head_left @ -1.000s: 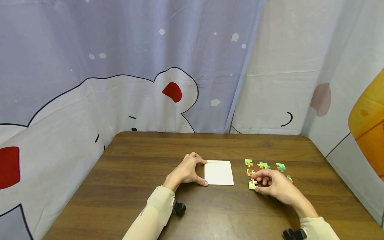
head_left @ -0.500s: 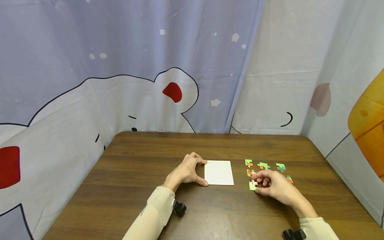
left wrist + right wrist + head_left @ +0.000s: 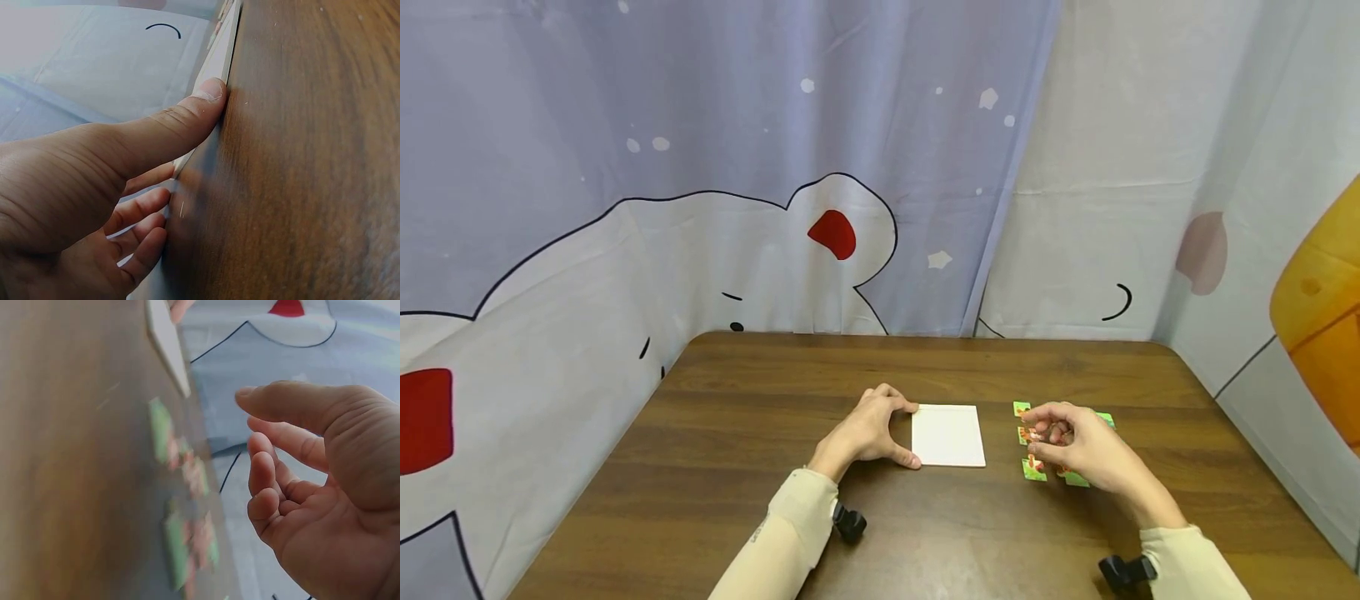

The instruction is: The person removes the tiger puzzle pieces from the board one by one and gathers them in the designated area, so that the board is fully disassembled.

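Note:
My left hand holds a square white board at its left side, the thumb at the near corner and the index finger at the far one. In the left wrist view, the thumb presses the board's edge. To the right lie colourful jigsaw pieces, with my right hand just above them, partly hiding some. Its fingers are loosely bent, with nothing between thumb and index finger. One green-and-red jigsaw piece lies nearest the thumb. Blurred pieces show below the hand in the right wrist view.
More jigsaw pieces lie along the group's left side, such as the top one; another piece shows below the right hand. The brown wooden table ends at a printed curtain behind and at the sides.
My right hand has lifted off the near-left jigsaw piece and moved a little away from me, uncovering a piece beneath. My left hand stays at the board.

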Demonstrator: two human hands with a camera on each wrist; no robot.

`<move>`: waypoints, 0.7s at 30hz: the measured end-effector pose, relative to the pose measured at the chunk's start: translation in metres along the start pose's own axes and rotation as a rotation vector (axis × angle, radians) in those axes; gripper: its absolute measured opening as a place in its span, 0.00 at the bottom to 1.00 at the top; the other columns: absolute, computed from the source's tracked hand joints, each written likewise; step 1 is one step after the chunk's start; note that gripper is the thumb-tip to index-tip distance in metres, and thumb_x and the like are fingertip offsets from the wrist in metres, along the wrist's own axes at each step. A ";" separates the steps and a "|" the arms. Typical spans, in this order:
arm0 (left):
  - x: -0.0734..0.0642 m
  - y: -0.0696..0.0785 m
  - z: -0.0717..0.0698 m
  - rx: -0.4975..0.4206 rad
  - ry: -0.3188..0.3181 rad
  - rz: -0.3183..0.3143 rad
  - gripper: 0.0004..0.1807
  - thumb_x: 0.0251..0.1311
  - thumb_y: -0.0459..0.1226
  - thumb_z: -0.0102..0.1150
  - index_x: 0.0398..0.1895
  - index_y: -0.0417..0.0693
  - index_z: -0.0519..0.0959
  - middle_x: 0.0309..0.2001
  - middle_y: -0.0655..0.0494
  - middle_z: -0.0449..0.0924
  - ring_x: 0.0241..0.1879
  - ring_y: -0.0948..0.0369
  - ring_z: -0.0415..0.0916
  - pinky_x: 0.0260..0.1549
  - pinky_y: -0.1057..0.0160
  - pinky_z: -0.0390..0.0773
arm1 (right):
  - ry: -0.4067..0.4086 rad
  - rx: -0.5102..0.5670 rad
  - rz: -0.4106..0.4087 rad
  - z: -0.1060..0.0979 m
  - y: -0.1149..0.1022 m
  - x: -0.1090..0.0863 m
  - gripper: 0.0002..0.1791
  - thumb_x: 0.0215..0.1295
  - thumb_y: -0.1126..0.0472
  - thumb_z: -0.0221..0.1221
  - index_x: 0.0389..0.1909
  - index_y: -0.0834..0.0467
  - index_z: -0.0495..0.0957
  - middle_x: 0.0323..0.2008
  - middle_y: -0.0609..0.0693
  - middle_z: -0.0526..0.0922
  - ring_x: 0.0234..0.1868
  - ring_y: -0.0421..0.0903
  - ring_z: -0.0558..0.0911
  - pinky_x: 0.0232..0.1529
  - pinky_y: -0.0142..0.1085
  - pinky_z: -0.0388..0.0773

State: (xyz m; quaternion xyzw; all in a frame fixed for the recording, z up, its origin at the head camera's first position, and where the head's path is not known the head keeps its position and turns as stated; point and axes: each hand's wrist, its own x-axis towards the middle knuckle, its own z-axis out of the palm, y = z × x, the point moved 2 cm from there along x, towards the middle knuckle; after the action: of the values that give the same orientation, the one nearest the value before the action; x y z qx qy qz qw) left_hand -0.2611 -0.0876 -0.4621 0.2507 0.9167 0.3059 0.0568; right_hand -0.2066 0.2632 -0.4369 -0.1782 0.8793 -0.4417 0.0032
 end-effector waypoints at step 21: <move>0.002 0.001 0.001 -0.001 0.006 -0.004 0.50 0.40 0.49 0.97 0.71 0.47 0.84 0.68 0.47 0.76 0.69 0.46 0.69 0.71 0.45 0.75 | 0.039 0.127 -0.032 0.009 -0.048 0.046 0.13 0.81 0.59 0.67 0.60 0.58 0.86 0.44 0.53 0.87 0.37 0.46 0.82 0.34 0.32 0.78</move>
State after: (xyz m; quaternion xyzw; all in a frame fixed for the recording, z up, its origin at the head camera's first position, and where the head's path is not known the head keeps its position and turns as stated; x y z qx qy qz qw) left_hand -0.2620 -0.0853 -0.4623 0.2478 0.9172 0.3071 0.0547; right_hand -0.2333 0.2149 -0.3980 -0.1829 0.8465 -0.4999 -0.0098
